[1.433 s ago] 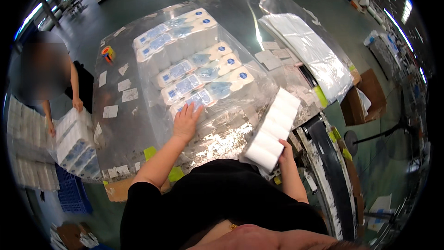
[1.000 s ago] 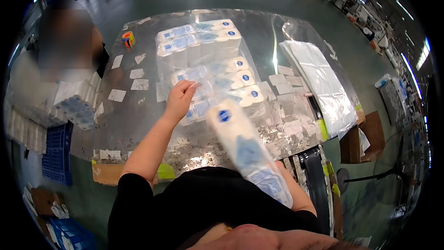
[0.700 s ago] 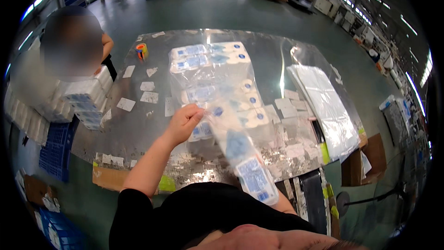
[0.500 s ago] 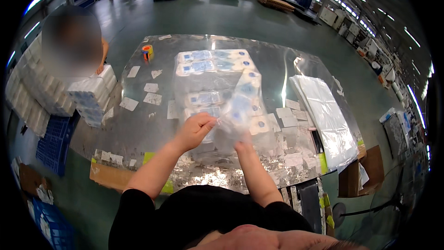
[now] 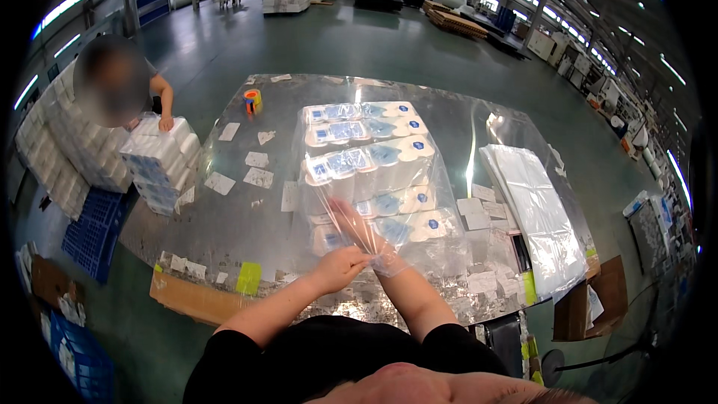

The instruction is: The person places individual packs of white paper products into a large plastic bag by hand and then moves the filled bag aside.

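Note:
Several wrapped packs of white paper rolls [image 5: 374, 157] with blue and white print lie in rows inside a large clear plastic bag [image 5: 441, 206] on the metal table. My left hand [image 5: 342, 268] is closed on the bag's near edge, beside my right wrist. Through the bag's mouth reaches my right hand [image 5: 351, 222], with its fingers stretched out over the nearer packs under the film. The film gathers around my right forearm. Whether my right fingers touch a pack is hard to tell.
A stack of flat clear bags [image 5: 535, 213] lies at the table's right. Tape rolls [image 5: 253, 101] stand at the far left, with paper scraps [image 5: 219, 182] around. Left of the table, a person's hand [image 5: 166, 123] rests on piled roll packs [image 5: 161, 153]. A blue pallet [image 5: 93, 236] lies beyond.
My right hand has moved forward and left into the bag. My left hand has shifted nearer to me, holding the film. One row of packs now stands higher and plainer in the middle.

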### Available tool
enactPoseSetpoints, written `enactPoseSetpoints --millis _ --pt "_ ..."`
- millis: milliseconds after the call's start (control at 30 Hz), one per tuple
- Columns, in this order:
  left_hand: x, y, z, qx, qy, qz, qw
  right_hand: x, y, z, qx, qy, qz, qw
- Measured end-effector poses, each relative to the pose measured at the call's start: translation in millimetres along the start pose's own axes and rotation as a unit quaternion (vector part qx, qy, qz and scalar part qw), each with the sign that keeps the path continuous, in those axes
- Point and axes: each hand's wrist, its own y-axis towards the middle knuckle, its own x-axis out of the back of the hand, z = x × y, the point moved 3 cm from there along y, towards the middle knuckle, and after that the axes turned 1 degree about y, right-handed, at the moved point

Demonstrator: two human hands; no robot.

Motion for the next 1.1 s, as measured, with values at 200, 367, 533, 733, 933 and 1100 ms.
enactPoseSetpoints --millis 200,367,533,733,933,1100 --pt "11 1 -18 -0.019 0.002 -0.038 0.999 6 29 -3 0.086 -0.11 -0.067 0.988" --pt "-20 -23 -32 -0.036 -0.086 0.076 0.993 -3 -5 -8 -0.047 -0.09 0.046 0.994" --pt "-92 -28 7 0.041 -0.062 0.192 0.979 -56 -52 47 -0.012 -0.112 0.148 0.983" --pt "-30 -1 36 0.002 0.225 -0.07 0.972 -67 -92 63 0.047 -0.083 0.175 0.98" --pt "9 24 73 0.2 0.304 -0.073 0.928 57 -69 26 0.123 -0.455 -0.239 0.849" --pt "-26 1 124 0.176 0.261 -0.117 0.942 140 -93 -42 -0.024 -0.685 -0.383 0.619"
